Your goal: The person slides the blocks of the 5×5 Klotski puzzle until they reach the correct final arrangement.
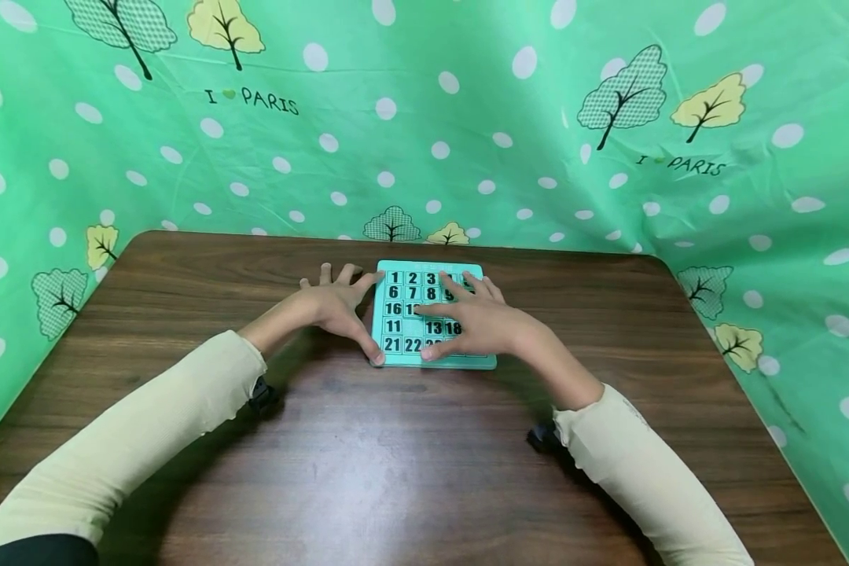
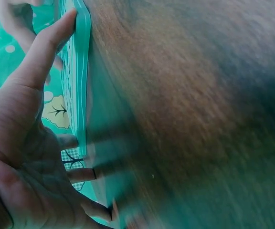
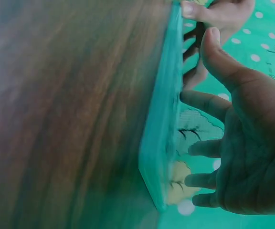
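Note:
A turquoise sliding number puzzle (image 1: 433,328) lies flat near the table's far edge, with black numbers on its tiles. One bare gap (image 1: 413,327) shows between tiles 11 and 13. On the left, my left hand (image 1: 334,306) has its fingers spread, thumb at the near left corner and index finger at the far left one. My right hand (image 1: 484,318) reaches over the puzzle from the right, index fingertip on a tile just above the gap. Its spread fingers hide several tiles. In the right wrist view, the puzzle's side (image 3: 159,109) stands beside the right hand's straight fingers.
The dark wooden table (image 1: 368,472) stretches toward me and to both sides. Behind it hangs a green curtain (image 1: 424,102) with white dots and printed trees. A dark wrist strap part (image 1: 262,395) shows under the left sleeve, another (image 1: 543,439) under the right.

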A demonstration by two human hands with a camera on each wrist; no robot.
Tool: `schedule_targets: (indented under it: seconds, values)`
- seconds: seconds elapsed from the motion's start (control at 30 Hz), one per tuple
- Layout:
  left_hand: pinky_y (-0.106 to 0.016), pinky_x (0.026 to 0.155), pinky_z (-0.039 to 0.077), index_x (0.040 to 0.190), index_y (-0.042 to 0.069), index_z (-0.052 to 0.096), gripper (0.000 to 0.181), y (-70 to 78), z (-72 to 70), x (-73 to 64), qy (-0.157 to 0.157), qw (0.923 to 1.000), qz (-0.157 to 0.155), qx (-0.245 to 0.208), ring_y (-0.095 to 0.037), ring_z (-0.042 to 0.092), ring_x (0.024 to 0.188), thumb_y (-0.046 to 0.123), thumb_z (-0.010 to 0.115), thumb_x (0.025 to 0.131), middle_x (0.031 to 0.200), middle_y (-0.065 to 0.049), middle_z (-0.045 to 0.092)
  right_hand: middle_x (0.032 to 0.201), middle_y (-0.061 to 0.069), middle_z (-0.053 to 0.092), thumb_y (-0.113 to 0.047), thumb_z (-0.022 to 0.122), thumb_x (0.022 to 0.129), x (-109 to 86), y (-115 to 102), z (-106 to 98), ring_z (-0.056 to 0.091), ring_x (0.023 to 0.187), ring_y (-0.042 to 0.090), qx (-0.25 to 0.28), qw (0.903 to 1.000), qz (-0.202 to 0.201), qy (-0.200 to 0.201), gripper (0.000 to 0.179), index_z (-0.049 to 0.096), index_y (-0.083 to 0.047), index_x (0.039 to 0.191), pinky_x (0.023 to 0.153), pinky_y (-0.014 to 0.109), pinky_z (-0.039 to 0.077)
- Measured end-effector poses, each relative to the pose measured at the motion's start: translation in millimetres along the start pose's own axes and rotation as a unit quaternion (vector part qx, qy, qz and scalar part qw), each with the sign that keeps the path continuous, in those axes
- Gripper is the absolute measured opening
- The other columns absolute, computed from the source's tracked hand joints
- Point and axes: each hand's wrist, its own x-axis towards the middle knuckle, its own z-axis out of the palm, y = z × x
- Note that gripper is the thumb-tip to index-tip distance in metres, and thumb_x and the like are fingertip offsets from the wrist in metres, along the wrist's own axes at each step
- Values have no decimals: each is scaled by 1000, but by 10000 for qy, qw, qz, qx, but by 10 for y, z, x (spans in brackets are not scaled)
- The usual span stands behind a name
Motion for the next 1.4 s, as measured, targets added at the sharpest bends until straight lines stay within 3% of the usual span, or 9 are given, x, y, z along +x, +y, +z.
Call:
schedule_targets:
  seconds: [0.1, 0.23, 0.43, 0.67, 0.8, 1.0, 1.1, 1.23, 1.4]
  values:
    - [-97, 124, 4, 183, 39, 1, 163, 40, -28, -33, -73, 10000, -1, -47, -70, -14, 168, 85, 98, 60, 189, -21, -3, 191, 21, 9, -68, 80, 98, -141, 60, -33, -2, 174, 59, 124, 9999, -78, 60, 71, 68, -33, 158, 137, 80, -1]
    - [-98, 122, 4, 183, 42, 0, 171, 6, 0, 25, -46, 10000, -48, 19, -71, -14, 167, 93, 96, 51, 189, -19, -3, 189, 23, 13, -66, 81, 97, -254, 67, -33, 2, 174, 61, 106, 9998, -183, 6, 65, 73, -32, 152, 136, 82, 3]
    - [-100, 120, 5, 183, 40, 0, 170, 5, 4, 34, 2, 10000, -24, 49, -73, -13, 166, 93, 96, 52, 189, -21, -2, 191, 20, 8, -70, 78, 98, -153, -16, 11, 1, 175, 59, 147, 9992, -323, -175, 73, 64, -37, 162, 137, 82, 1]
    - [-98, 123, 5, 183, 39, 0, 167, 44, -41, -36, -87, 10000, -30, -17, -71, -13, 167, 88, 97, 57, 189, -21, -2, 190, 22, 8, -70, 76, 100, -66, 37, -16, 2, 175, 59, -37, 10000, 25, -37, 85, 52, -31, 171, 138, 79, 3]
    - [-99, 121, 6, 183, 37, 1, 168, 59, -34, -39, -59, 10000, -33, 30, -71, -14, 167, 89, 97, 56, 189, -22, -2, 189, 23, 13, -68, 77, 100, -118, 34, -28, 3, 174, 59, -19, 9996, -111, -251, 81, 59, -27, 167, 137, 81, 5]
    - [-98, 123, 6, 183, 36, 2, 166, 39, -44, -11, -109, 9999, -65, 43, -71, -12, 168, 87, 97, 58, 188, -22, 0, 190, 20, 12, -69, 77, 99, -12, -96, -52, 3, 175, 57, 16, 9998, -188, 4, 80, 59, -31, 167, 137, 81, 4]
    - [-97, 123, 7, 183, 39, -2, 168, -23, 17, 82, -81, 9998, -154, 120, -69, -13, 169, 91, 95, 56, 189, -19, -2, 191, 18, 7, -74, 73, 100, 84, -115, -35, 1, 175, 57, -37, 9999, -110, -42, 84, 50, -37, 172, 137, 82, 4]
    - [-99, 121, 6, 182, 44, -6, 173, -102, 88, 193, -42, 9997, -161, 180, -70, -15, 168, 96, 94, 50, 190, -17, -3, 191, 18, 8, -73, 73, 100, 56, -41, -51, -3, 175, 56, -50, 9996, 186, -203, 81, 53, -37, 170, 138, 78, 0]
    - [-99, 121, 5, 182, 43, -3, 173, -52, 50, 120, -35, 9999, -105, 121, -71, -15, 167, 94, 95, 50, 188, -18, -1, 190, 19, 13, -69, 76, 100, -12, 23, -102, -3, 176, 56, -146, 9993, 349, -29, 74, 63, -33, 163, 139, 77, -1]
